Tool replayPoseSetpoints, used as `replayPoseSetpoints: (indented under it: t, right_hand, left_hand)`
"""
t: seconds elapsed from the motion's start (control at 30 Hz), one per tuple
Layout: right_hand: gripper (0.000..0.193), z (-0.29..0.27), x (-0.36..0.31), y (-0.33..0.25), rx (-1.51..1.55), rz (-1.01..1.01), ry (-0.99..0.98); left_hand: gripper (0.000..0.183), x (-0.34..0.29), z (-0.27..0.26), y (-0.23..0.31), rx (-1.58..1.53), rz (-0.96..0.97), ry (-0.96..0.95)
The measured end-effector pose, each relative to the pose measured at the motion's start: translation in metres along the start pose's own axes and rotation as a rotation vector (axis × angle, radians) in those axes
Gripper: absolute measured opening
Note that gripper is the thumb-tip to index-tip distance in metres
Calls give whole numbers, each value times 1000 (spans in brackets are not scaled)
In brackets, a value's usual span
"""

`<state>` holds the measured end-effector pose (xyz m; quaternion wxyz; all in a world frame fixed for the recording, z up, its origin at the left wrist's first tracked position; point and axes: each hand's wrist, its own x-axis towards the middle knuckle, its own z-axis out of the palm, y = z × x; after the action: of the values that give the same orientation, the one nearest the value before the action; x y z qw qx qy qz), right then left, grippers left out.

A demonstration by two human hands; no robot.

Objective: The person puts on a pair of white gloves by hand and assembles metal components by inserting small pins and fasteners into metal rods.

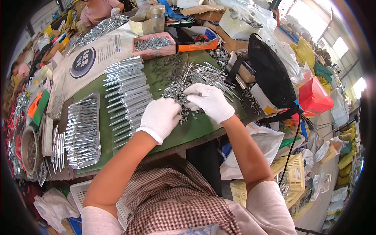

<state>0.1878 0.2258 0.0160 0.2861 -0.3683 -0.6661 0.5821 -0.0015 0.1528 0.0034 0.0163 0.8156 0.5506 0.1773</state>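
Observation:
My left hand (159, 118), in a white knit glove, is closed with its fingers curled at the near left side of a pile of small metal pieces (174, 93). Whatever it holds is hidden. My right hand (210, 102), gloved the same way, bends its fingers and thumb together at the pile's right side; I cannot make out what is between them. Just beyond lie loose thin metal rods (213, 78). Left of my hands, a row of silvery metal tubes with rods sticking out (127, 94) lies on the green mat (156, 141).
A tray of metal rods (83, 131) lies at left. Behind the mat stand a pink box of small parts (154, 45) and an orange box (197, 44). A black mesh-covered object (270, 70) stands at right. Another person (100, 13) sits at the far left.

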Motion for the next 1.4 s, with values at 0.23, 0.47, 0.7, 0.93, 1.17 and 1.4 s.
replayPoseSetpoints:
  t: [0.23, 0.47, 0.7, 0.93, 1.17, 1.4]
  right_hand:
    - [18, 22, -6, -24, 243, -123, 191]
    - [17, 24, -11, -18, 123, -257, 95]
    - [16, 36, -32, 10, -530, -505, 241]
    - [16, 25, -33, 13, -188, -219, 177]
    - [14, 18, -6, 13, -924, -729, 201]
    - [23, 9, 124, -10, -934, -721, 461]
  left_hand:
    - [14, 12, -26, 10, -154, 72, 527]
    - [11, 3, -24, 11, -148, -53, 532]
    - [28, 0, -33, 23, -344, -498, -134]
    - [13, -8, -11, 23, -27, -84, 204]
    - [12, -18, -1, 18, 260, -51, 40]
    - [20, -58, -20, 10, 70, -12, 210]
